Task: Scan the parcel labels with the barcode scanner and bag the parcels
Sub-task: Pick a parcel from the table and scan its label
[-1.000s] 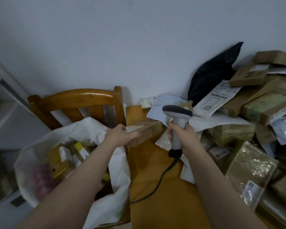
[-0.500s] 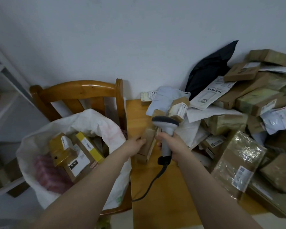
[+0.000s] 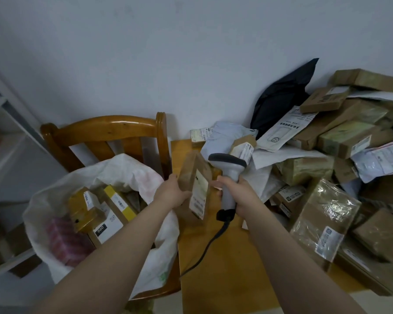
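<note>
Above the far-left part of the orange wooden table [image 3: 225, 279], your left hand [image 3: 171, 192] curls round the one small brown cardboard parcel [image 3: 191, 175]. The parcel now stands upright with its white label [image 3: 199, 193] facing you; half a second ago it sat lower, edge-on. Your right hand [image 3: 236, 192] grips the handle of the single grey barcode scanner [image 3: 228, 165], just right of the parcel. The label's print is too blurred to read. In the white plastic bag [image 3: 127, 168] at left, one white-faced box [image 3: 104, 225] seems to read "060".
</note>
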